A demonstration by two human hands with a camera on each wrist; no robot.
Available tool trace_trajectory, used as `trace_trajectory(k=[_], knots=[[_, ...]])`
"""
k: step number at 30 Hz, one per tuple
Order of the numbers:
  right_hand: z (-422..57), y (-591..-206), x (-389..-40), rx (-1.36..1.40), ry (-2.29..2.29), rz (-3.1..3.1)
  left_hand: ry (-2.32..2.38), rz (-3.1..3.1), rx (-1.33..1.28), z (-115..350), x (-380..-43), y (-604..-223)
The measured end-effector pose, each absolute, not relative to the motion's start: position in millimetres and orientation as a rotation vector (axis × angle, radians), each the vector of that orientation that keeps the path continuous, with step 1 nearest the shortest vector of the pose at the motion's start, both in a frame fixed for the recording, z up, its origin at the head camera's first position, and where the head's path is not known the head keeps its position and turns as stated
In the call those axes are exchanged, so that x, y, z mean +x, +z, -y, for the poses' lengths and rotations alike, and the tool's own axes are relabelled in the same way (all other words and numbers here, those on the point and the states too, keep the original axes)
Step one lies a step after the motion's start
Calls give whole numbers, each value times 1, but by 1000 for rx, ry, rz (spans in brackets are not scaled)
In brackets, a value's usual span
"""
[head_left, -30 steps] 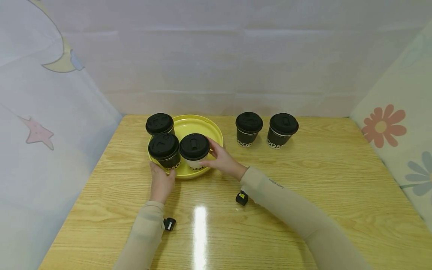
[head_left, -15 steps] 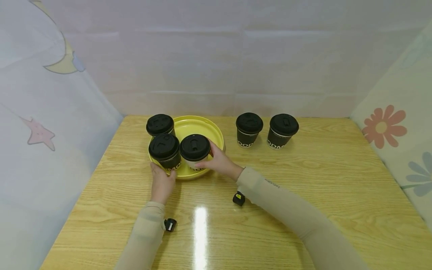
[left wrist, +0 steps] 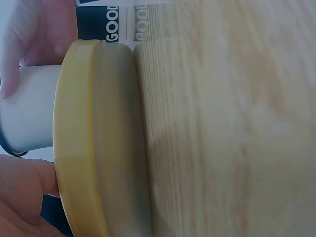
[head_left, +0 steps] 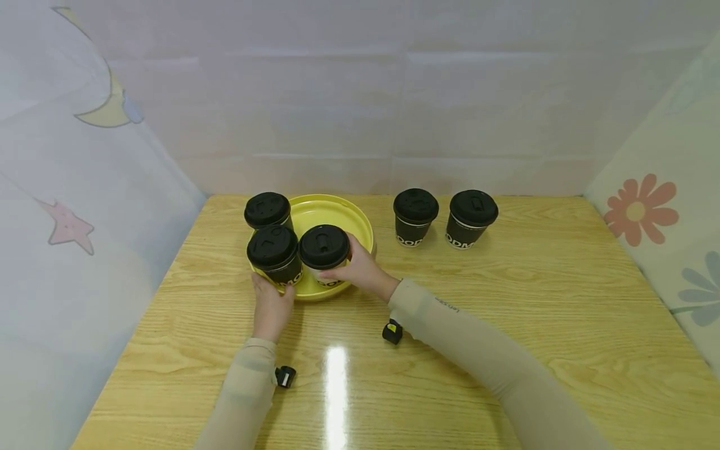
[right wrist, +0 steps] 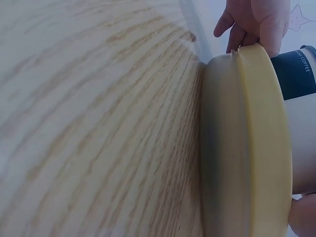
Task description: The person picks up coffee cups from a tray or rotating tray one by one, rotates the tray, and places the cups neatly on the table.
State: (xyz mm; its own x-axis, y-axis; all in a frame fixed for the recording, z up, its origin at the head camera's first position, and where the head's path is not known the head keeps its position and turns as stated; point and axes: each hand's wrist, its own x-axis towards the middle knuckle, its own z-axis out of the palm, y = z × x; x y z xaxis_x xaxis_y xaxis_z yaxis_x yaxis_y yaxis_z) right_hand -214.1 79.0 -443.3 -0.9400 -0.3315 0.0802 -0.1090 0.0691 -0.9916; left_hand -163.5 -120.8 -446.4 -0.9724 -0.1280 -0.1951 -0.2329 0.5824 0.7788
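Near the front left of the round yellow tray (head_left: 360, 228) stands a black-sleeved paper coffee cup (head_left: 284, 272) with a black lid. My left hand (head_left: 272, 309) holds it low down, thumb and fingers on either side, right at the tray's rim. In the right wrist view, some left fingers (right wrist: 237, 37) hang outside that rim. My right hand (head_left: 365, 269) grips a white coffee cup (head_left: 323, 275), also black-lidded, from its right side, with the thumb across its front. The left wrist view shows this white cup (left wrist: 29, 108) upright above the tray's rim. A third lidded cup (head_left: 267, 209) stands behind.
Two more black-sleeved cups stand apart from the tray on the wooden table (head_left: 506, 312): the nearer one to the tray (head_left: 414, 219) and another to its right (head_left: 471, 219). Printed cloth walls (head_left: 360, 125) close off the back and both sides.
My right wrist has swung slightly left, and the right thumb has slid farther across the white cup's front. My left hand and the other cups stay nearly where they were.
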Motion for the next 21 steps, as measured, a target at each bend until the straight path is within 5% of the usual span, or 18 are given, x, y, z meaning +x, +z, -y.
trace_trajectory(k=[21], knots=[[-109,-420,-203,-574,-2208,-2068,1367,-2647,-299,122,-162,-445]])
